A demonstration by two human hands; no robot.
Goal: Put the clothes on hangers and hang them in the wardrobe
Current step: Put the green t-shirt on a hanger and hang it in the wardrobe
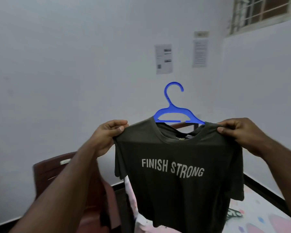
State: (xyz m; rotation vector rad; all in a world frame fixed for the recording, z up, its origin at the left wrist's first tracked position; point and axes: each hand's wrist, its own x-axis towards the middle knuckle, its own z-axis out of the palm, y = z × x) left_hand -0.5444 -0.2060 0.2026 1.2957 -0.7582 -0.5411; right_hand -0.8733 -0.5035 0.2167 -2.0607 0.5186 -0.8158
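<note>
Up before the wall, we are holding the shirt spread at its shoulders, with the hanger sitting in its neck, hook upward. Our left hand is pinching the left shoulder seam; our right hand is gripping the other shoulder. Below the hem, the bed and chair are showing.

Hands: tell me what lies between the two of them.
In the head view, the T-shirt stretches between the left hand and right hand, with the blue hanger in its neckline.
</note>
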